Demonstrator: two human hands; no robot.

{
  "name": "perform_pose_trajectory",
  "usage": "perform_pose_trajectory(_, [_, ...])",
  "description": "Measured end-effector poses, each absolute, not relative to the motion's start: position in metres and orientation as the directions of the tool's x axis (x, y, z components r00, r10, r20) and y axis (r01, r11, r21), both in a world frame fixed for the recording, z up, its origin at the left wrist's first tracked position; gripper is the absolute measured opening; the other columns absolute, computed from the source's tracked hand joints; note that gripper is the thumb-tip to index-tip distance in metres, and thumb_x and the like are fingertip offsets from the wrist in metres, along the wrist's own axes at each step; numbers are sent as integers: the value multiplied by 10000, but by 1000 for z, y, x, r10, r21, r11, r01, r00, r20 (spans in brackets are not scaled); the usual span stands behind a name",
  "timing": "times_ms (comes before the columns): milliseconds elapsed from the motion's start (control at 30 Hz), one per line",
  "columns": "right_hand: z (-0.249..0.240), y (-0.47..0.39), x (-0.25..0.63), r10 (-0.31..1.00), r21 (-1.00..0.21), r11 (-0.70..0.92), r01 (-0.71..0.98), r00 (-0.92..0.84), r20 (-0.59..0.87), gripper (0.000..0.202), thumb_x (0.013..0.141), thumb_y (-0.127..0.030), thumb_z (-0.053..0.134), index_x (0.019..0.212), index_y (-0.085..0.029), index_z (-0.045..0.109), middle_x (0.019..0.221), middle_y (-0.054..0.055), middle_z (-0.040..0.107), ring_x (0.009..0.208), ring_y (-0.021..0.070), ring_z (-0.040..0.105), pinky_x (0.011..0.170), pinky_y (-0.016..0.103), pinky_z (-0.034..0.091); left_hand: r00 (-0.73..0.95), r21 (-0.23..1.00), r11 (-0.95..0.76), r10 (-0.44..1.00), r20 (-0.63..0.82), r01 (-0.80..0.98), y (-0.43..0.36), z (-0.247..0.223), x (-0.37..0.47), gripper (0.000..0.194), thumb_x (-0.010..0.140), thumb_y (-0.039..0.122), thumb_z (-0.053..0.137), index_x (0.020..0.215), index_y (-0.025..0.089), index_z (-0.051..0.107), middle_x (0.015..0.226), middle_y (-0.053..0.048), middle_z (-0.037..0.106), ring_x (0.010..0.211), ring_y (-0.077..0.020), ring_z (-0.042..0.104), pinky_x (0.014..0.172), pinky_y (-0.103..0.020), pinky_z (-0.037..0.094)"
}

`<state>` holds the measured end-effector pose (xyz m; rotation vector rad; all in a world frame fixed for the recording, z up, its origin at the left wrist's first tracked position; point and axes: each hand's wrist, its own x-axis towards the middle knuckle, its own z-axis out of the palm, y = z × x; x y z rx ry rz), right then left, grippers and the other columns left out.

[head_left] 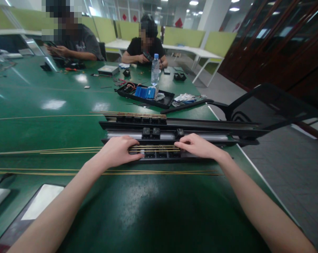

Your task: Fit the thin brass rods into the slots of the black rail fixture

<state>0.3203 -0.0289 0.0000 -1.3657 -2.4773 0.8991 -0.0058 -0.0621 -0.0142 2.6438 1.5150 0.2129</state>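
Thin gold rods [159,149] lie lengthwise over the nearest black rail [164,160], which holds several small black blocks [162,154]. My left hand [119,150] pinches the rods and the rail's left part between thumb and fingers. At the rods' right ends, my right hand [194,144] has its thumb and fingertips pressed together around them. Just behind, a second black rail [209,136] carries black blocks [156,133], one of them by my right fingertips. A third rail [214,124] farther back has more rods over its blocks.
More gold rods [159,173] lie in front of the rails. Behind them are a black tray [161,102] with blue parts, a water bottle [155,70] and gloves [185,99]. Two people sit across the green table [148,211]. A black chair [280,109] stands right.
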Motion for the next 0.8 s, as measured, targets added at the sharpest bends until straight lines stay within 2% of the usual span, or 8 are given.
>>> perform_pose_trajectory(333, [0,-29,327,779,-682,352,641,-604,-165,538,922,-599,457,693,-163,676,671,24,666,639,165,577,641,274,402,505,154,-512,859,86,845,-63,-14,-6,567,841,661,516,1084,194,728,1005,-106,748,914,-276,698,819,-368,517])
perform_pose_trajectory(800, [-3,-31,340,805,-653,335,679,-567,-177,527,919,-605,462,698,-167,654,642,7,599,617,148,508,612,275,363,506,147,-515,857,93,845,-62,-15,-6,567,834,669,519,1073,202,732,992,-95,752,918,-265,695,820,-351,513])
